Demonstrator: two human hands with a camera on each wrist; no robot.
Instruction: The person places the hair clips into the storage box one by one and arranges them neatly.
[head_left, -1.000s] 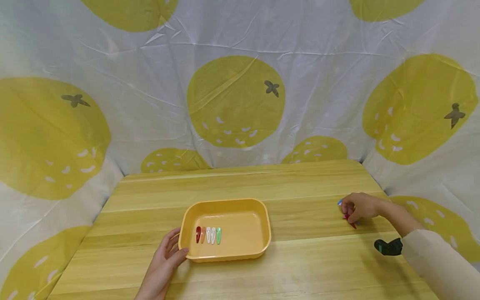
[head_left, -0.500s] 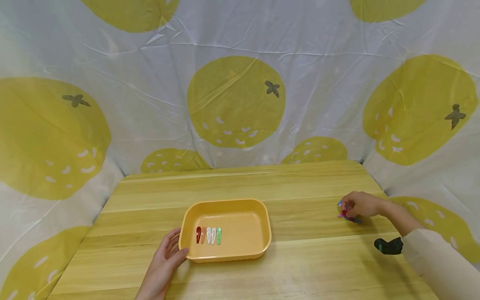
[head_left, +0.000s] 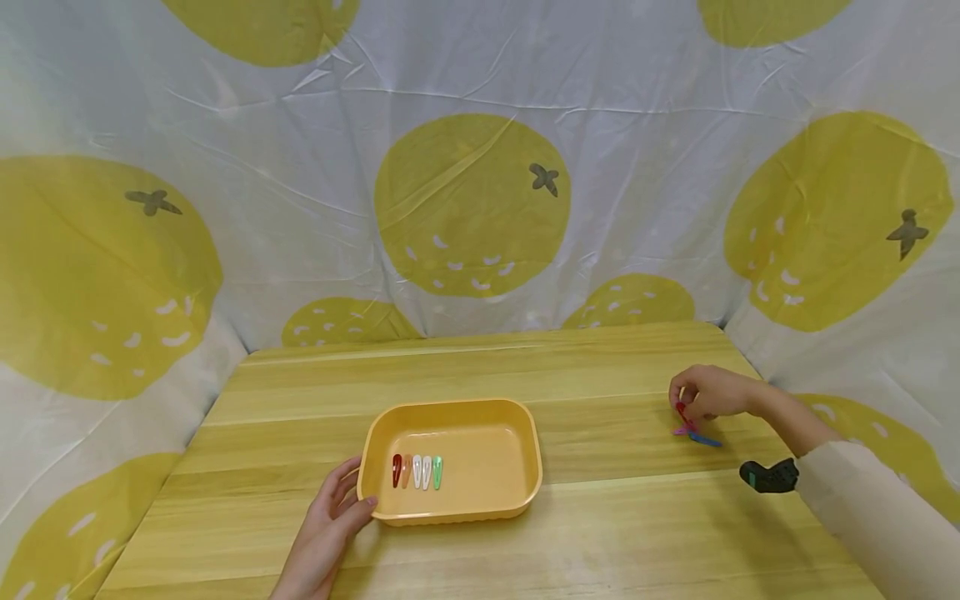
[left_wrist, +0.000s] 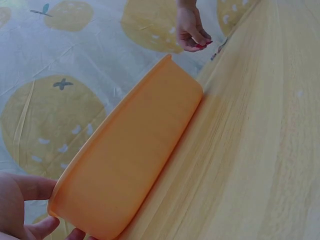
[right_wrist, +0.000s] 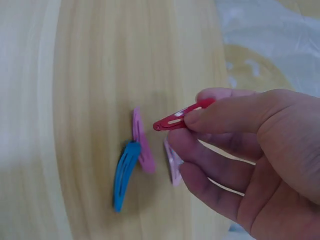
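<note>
Between thumb and fingers, my right hand (head_left: 712,392) pinches a red hair clip (right_wrist: 175,120), held above the table at the right. Below it lie a blue clip (right_wrist: 126,175), a magenta clip (right_wrist: 142,142) touching it, and a pale pink clip (right_wrist: 173,162) partly hidden by the fingers. My left hand (head_left: 327,525) grips the near left corner of a yellow tray (head_left: 480,510), thumb on the rim. Inside the tray, at its left, several clips stand in a row: dark red (head_left: 397,471), orange (head_left: 407,471), two white (head_left: 422,472) and green (head_left: 438,472).
The wooden table (head_left: 615,533) reaches back to a hanging cloth (head_left: 300,208) printed with yellow fruit, which also encloses both sides. A black object (head_left: 768,477) with a green mark shows beside the right sleeve (head_left: 885,517).
My right hand has risen slightly away from the loose clips with the red one pinched, uncovering more of the blue clip. The left hand and tray have stayed put.
</note>
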